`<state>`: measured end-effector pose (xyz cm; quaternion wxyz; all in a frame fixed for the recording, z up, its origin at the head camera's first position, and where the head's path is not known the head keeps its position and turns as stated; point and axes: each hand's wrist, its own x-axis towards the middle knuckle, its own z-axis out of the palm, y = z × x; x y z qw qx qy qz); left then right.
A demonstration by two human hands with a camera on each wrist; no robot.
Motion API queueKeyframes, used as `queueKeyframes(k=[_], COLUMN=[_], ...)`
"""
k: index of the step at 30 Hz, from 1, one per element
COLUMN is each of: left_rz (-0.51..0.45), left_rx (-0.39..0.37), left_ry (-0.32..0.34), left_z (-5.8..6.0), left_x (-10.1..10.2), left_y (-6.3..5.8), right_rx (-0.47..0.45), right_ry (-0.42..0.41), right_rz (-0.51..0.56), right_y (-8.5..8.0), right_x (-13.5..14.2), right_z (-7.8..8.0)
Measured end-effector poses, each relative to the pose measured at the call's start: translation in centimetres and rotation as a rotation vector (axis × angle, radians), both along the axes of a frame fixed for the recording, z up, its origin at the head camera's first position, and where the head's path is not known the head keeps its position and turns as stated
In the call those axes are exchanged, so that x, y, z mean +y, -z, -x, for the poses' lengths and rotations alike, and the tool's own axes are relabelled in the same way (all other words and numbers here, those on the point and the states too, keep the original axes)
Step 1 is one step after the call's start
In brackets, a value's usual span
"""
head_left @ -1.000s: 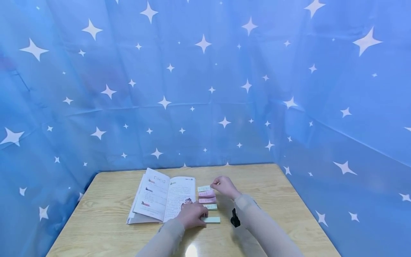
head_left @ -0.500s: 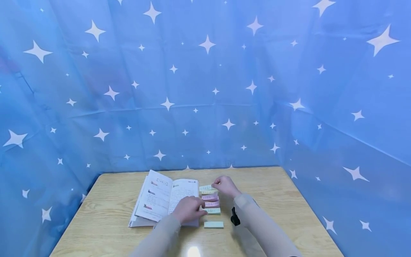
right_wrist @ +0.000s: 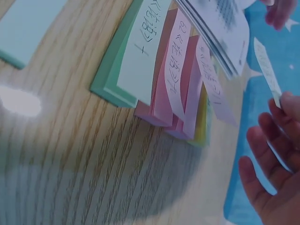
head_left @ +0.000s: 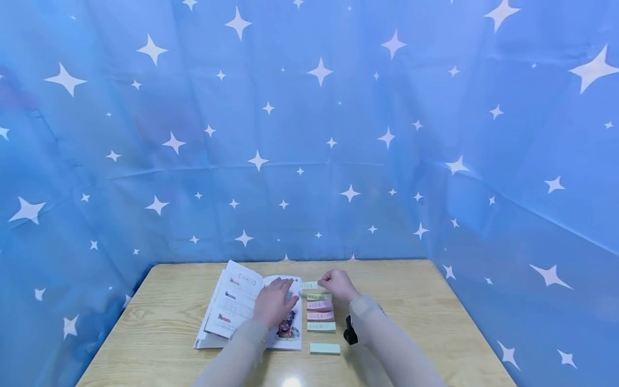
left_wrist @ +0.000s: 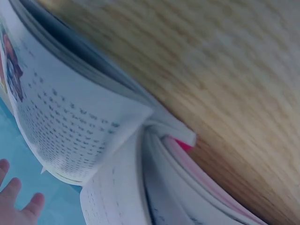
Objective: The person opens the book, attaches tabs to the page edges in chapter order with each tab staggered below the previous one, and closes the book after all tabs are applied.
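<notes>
Between right thumb and forefinger, my right hand (head_left: 338,286) pinches one end of a pale sticky note strip (right_wrist: 267,70) with handwriting on it. The strip is held up beyond a row of sticky note pads, its far end near the top right corner of the open book (head_left: 227,309). My left hand (head_left: 273,304) lies over the upper part of the book's right page, fingers extended, hiding some print. Only its fingertips (left_wrist: 35,205) show in the left wrist view. In the row are a yellow pad (head_left: 319,296), two pink pads (head_left: 320,316) and a green pad (head_left: 321,327).
Nearer the front edge sits a separate pale green pad (head_left: 325,349). A black object (head_left: 350,330) shows beside the right sleeve. The wooden table (head_left: 411,322) backs onto a blue star-patterned curtain (head_left: 309,134). The book's left pages stand slightly raised.
My left hand has left the sticky note pads and moved up and left onto the book's right page, its fingers straightening. The right hand keeps its pinch on the strip, nearly in place.
</notes>
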<state>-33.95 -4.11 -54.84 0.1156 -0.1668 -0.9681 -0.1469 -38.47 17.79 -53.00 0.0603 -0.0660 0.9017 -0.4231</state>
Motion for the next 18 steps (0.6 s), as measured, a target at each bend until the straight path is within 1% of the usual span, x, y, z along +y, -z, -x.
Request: queueKeyframes(k=[3,6,9,13,16,18], left_rz=[0.017,0.021,0.05,0.062,0.059,0.064], left_rx=[-0.063,-0.107,-0.15,-0.178,-0.188,-0.209], left_ry=[0.004,0.009,-0.002,-0.007,-0.001,-0.006], left_z=[0.0,-0.1,0.0,0.0,0.0,0.1], left_x=[0.5,0.8,0.9,0.9,0.9,1.0], left_y=[0.0,0.1,0.6,1.4,1.6,1.7], right_rx=[0.023,0.043,0.05,0.043,0.033,0.036], right_ry=[-0.005,-0.017,-0.035,-0.045,-0.034,-0.031], right_rz=[0.006,0.016,0.006,-0.018,-0.029,-0.038], right_y=[0.5,0.8,1.0,1.5,1.7,1.8], right_x=[0.0,-0.1,-0.3,-0.7,-0.8,-0.9], right_z=[0.2,0.4,0.6,0.8,0.9,1.1])
